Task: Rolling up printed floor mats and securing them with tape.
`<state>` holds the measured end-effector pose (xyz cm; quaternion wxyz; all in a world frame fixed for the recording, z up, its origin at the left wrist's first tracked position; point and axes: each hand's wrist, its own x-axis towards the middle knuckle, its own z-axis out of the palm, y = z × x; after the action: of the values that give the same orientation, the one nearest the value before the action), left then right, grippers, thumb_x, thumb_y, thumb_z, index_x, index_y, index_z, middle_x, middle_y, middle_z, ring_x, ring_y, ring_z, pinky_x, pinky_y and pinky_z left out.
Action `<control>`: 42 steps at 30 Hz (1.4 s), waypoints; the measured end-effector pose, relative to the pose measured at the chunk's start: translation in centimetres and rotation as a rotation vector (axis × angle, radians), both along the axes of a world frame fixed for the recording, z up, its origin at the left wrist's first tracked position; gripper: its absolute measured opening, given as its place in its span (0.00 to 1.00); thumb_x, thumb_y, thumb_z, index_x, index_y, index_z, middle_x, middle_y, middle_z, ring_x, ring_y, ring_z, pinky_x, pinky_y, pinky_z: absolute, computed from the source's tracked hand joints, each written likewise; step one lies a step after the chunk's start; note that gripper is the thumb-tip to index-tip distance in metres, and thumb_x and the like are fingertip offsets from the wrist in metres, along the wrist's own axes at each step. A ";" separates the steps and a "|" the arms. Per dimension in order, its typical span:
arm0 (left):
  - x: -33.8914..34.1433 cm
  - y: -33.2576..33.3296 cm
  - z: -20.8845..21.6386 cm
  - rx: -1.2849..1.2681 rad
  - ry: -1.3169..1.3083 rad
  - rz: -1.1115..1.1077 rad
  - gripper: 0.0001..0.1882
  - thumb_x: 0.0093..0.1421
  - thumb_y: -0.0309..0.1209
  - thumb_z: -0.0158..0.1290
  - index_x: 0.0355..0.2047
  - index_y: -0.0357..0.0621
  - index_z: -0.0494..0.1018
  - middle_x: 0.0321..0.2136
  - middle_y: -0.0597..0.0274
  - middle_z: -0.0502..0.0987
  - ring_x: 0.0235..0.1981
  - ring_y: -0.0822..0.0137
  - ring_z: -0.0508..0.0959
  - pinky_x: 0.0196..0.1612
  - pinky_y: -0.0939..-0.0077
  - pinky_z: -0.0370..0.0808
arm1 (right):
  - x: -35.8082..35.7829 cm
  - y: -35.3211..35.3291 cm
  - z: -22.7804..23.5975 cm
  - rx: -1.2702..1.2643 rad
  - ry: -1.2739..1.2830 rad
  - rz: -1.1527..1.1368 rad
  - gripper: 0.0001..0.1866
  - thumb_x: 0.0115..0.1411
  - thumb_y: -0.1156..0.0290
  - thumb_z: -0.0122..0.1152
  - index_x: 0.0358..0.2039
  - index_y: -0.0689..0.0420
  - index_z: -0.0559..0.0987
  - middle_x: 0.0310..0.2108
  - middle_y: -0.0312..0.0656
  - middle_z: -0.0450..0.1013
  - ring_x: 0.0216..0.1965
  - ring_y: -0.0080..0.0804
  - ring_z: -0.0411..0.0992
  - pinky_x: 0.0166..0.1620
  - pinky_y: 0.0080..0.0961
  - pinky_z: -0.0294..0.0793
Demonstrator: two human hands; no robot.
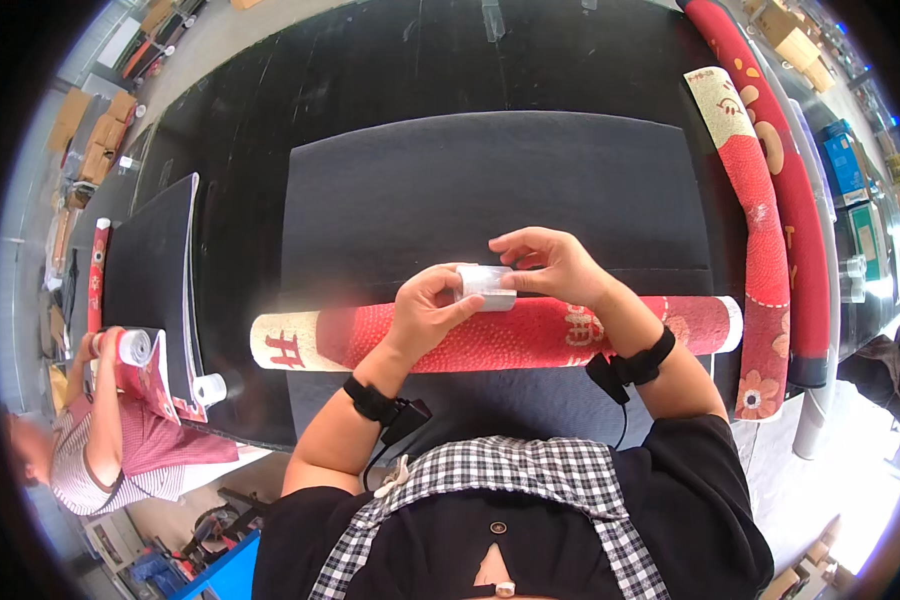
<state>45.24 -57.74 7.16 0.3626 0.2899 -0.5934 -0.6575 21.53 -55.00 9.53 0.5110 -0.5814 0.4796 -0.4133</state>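
Clock directions are read from the tape point(487, 288), with 12 o'clock at the top of the view. The tape sits between the hands, over the far edge of the red roll point(450, 338); contact with the roll cannot be confirmed.

The left hand point(430, 305) grasps the tape at 9 o'clock, thumb near, fingers far, apparently to leave the opposite end free. The right hand point(560, 270) sets its thumb against the 3 o'clock end; its other fingers are released and loosely curved, probably to keep clear of the tape's face. Whether a loose strip is pinched cannot be told.

The roll extends from 8 to 4 o'clock across a black mat point(490, 180), seemingly squared to the wearer for equal reach. 2 long rolls point(755, 190) lie at 2 to 4 o'clock, likely to keep the middle free.
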 end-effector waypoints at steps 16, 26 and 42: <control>0.2 -0.7 0.9 -0.088 -0.209 -0.068 0.12 0.59 0.31 0.61 0.39 0.37 0.81 0.44 0.60 0.76 0.43 0.72 0.76 0.45 0.79 0.73 | 0.3 -1.4 -1.9 0.112 0.142 -0.017 0.08 0.63 0.70 0.57 0.38 0.61 0.76 0.33 0.40 0.76 0.34 0.26 0.73 0.41 0.25 0.73; 0.1 -0.8 0.6 0.015 -0.166 -0.087 0.12 0.59 0.31 0.60 0.39 0.35 0.80 0.45 0.59 0.74 0.42 0.73 0.75 0.44 0.80 0.74 | -0.5 -2.0 -1.3 0.440 -0.304 0.048 0.16 0.63 0.67 0.62 0.50 0.60 0.77 0.37 0.37 0.75 0.39 0.22 0.72 0.45 0.22 0.73; 0.2 -2.2 1.1 -0.204 -0.351 -0.098 0.11 0.60 0.31 0.55 0.39 0.38 0.80 0.43 0.54 0.79 0.45 0.63 0.77 0.50 0.72 0.71 | 1.3 -2.9 -3.0 0.045 0.230 -0.093 0.10 0.61 0.65 0.61 0.36 0.60 0.79 0.31 0.44 0.77 0.34 0.31 0.75 0.40 0.29 0.74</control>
<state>45.44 -59.89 8.28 0.2489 0.3325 -0.7243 -0.5503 22.87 -57.91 6.50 0.4459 -0.5905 0.5704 -0.3565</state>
